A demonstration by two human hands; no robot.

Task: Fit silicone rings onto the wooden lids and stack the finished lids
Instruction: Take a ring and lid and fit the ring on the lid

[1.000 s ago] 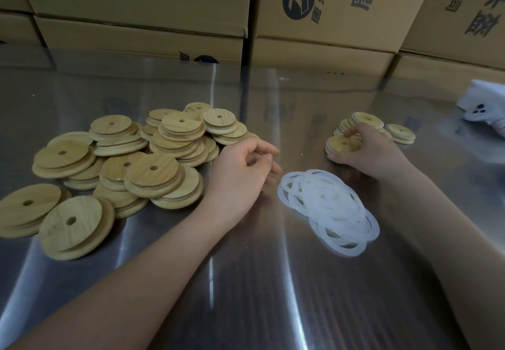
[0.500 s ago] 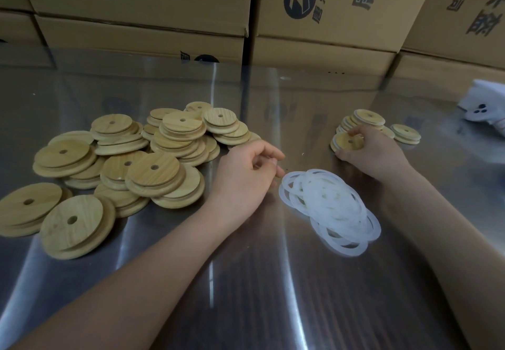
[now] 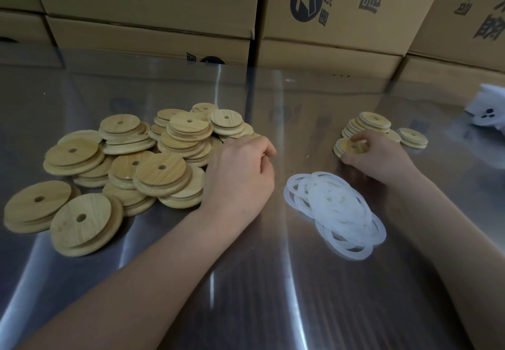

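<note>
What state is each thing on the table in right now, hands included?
bare lid pile, loose and overlapping, no rings fitted.
silicone rings, loose overlapping heap, untouched.
finished stack, ringed lids piled unevenly.
held lid, white ring at its edge, beside the finished stack.
right hand, fingers gripping the held lid.
left hand, fingers curled at the bare lid pile's edge; grip unclear.
</note>
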